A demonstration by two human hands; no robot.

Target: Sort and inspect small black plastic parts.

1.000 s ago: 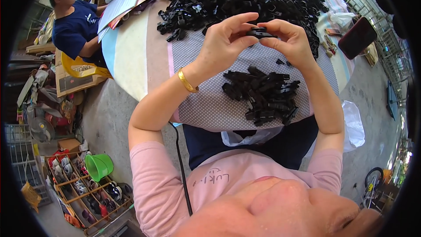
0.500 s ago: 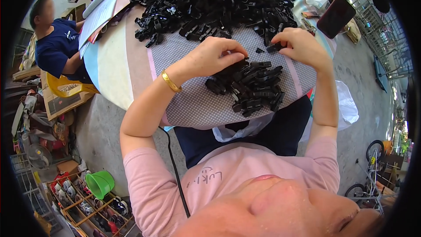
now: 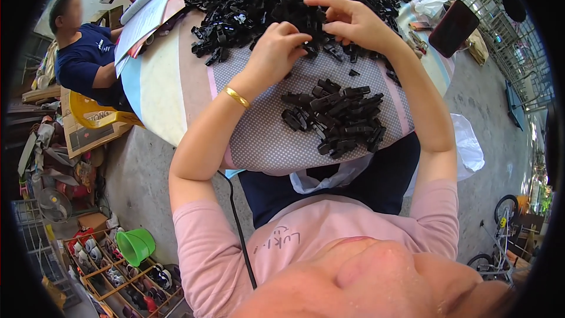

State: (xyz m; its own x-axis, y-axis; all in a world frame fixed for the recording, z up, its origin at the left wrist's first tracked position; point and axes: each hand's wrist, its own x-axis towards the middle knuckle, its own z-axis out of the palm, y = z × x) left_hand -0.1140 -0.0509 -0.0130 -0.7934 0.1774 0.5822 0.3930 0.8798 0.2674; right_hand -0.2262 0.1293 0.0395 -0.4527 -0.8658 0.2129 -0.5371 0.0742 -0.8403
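A big pile of small black plastic parts (image 3: 235,6), clip-like in shape, covers the far side of the table. My left hand (image 3: 276,50) is at the pile's near edge, fingertips and thumb pinched together; whatever sits between them is too small to make out. Over the pile beside it, my right hand (image 3: 362,26) has its index finger stretched out and its thumb apart, with black parts behind the gap. A smaller heap of the same parts (image 3: 335,115) lies nearer to me on the dotted cloth (image 3: 259,141). One loose black piece (image 3: 354,73) lies between heap and pile.
A dark phone (image 3: 453,28) stands at the table's right edge near a white plastic bag (image 3: 431,6). Papers (image 3: 144,23) lie at the left, where a person in a navy shirt (image 3: 88,56) sits. A black cord (image 3: 235,224) hangs beside my left arm.
Both hands have moved farther from me to the large pile, the left from above the small heap, the right from the pile's near right edge. The right thumb and index finger have spread.
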